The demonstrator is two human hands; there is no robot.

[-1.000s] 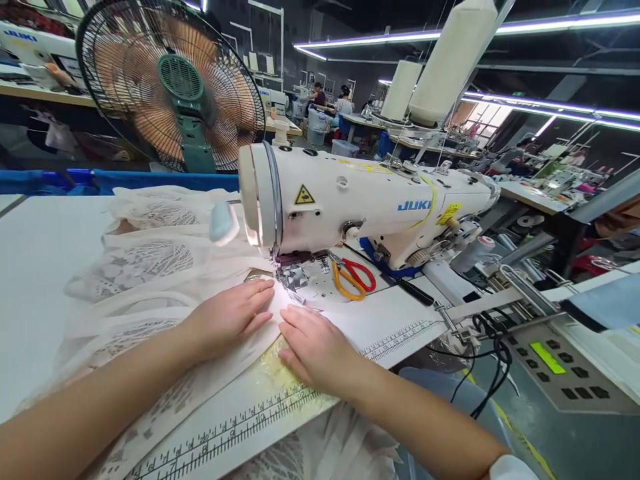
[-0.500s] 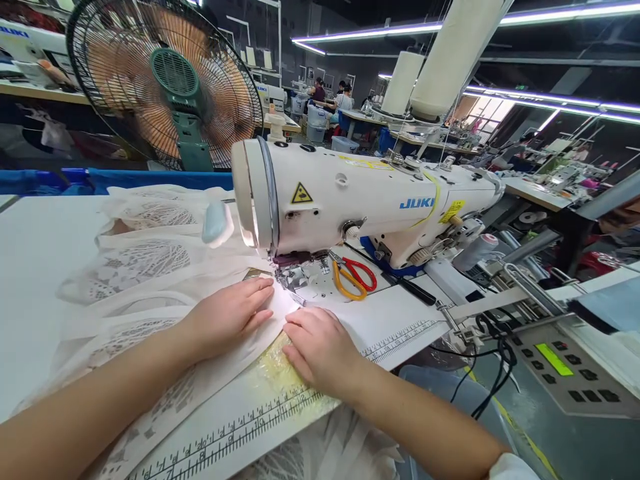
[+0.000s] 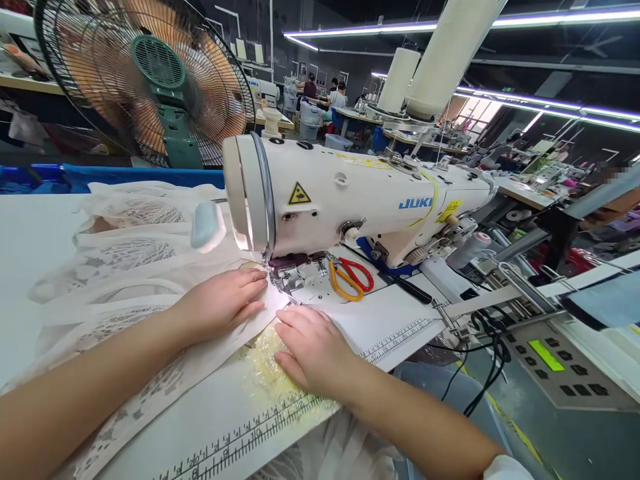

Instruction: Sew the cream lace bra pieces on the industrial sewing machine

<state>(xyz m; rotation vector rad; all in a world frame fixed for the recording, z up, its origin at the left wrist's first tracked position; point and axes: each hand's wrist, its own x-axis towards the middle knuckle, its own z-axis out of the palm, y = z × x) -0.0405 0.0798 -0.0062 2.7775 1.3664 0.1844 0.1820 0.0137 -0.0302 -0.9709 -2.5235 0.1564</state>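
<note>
White lace fabric point(image 3: 135, 287) covers the left of the white work table and runs in under the needle of a JUKI sewing machine point(image 3: 320, 200). My left hand point(image 3: 225, 303) lies flat on this fabric just left of the needle, fingers stretched and thumb apart. At the fabric's front edge, close to a small metal guide point(image 3: 287, 293), rests my right hand point(image 3: 313, 350). Its fingers point left, lightly bent, with the thumb apart over a yellowish film patch point(image 3: 267, 367) on the table. What lies beneath its fingertips is hidden.
Scissors with red and orange handles point(image 3: 350, 279) lie beside the needle area, near a black-handled tool point(image 3: 413, 290). A large fan point(image 3: 160, 60) stands behind the table. At right are a control panel point(image 3: 555, 367) and cables point(image 3: 487, 363). People sit at machines farther back.
The view has shifted slightly, so most things appear a little farther left. Both hands stay on the fabric beside the needle. The fabric's front edge by my right hand has shifted slightly toward the needle.
</note>
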